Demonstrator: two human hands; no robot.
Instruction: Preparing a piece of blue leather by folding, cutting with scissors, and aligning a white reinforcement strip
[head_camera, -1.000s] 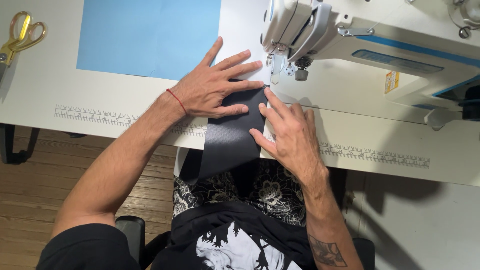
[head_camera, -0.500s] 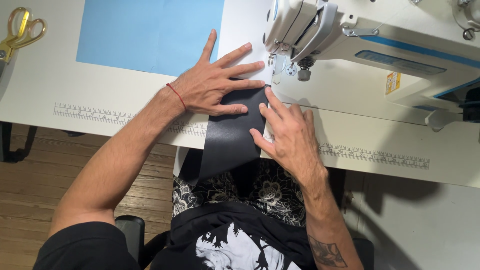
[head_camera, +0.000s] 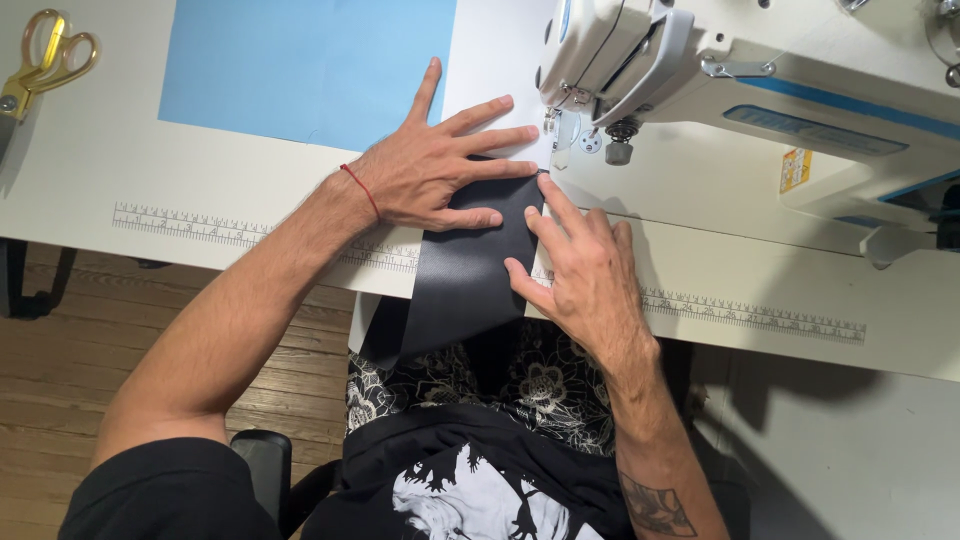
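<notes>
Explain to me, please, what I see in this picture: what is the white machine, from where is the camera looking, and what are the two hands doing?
The camera sits on the person's head and looks straight down, so you see their own arms and lap. The white machine is a sewing machine standing on a white table with printed rulers along its edge. Both hands lie flat, fingers spread, on a strip of black fabric that hangs off the table edge toward the lap. The left hand presses on the strip's left side, and the right hand presses on its right edge, its forefinger pointing toward the needle area. Neither hand has a closed grip on anything. A blue sheet lies farther back, and gold-handled scissors lie at the far left.
</notes>
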